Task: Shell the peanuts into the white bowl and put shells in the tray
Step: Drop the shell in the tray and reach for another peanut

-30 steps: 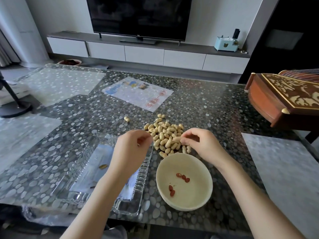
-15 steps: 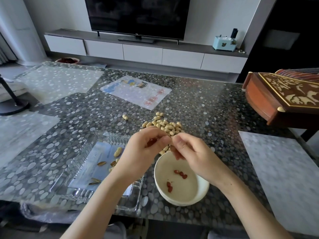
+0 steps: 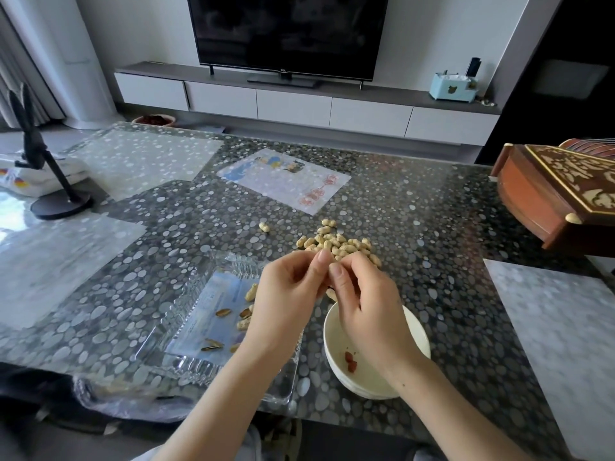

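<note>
Counts, head cam.

- Hands: 2. Left hand (image 3: 289, 304) and right hand (image 3: 367, 311) met in the air just short of the pile. Thumbs were tip to tip and fingers (image 3: 341, 281) curled. Together they pinched 1 held peanut, almost wholly hidden by the fingertips, so shell condition couldn't be read.
- Round off-white bowl (image 3: 417, 334): 1, near the front edge, partly under the right wrist.
- Red-skinned kernels (image 3: 350, 358) in bowl: one small cluster seen, rest covered. No. not countable.
- Clear ribbed glass rectangular tray (image 3: 186, 362): 1, just left of bowl. Its right part was under the left hand and forearm.
- Shell pieces (image 3: 223, 312) in tray: approx. 7 visible, some pale, some dark.
- Pile of pale tan unshelled peanuts (image 3: 336, 244): 1 pile, ca. 25 visible, near end covered by hands.
- Stray unshelled peanut (image 3: 264, 226): 1, apart, left of pile.
- All sat on the dark pebble-patterned glossy surface (image 3: 432, 221).
- Printed cartoon sheet (image 3: 283, 181): 1, beyond pile.
- Carved brown wooden box (image 3: 559, 194): 1, far right.

Diffs.

- 1.0 s ago: hands were apart, right at the pile and left over the tray. 5 kernels showed in the bowl.
- 0.5 s ago: hands had just met. Since then thumbs had closed up and the right wrist covered most kernels.
- Bowl, tray, pile and stray peanut: positions unchanged.
</note>
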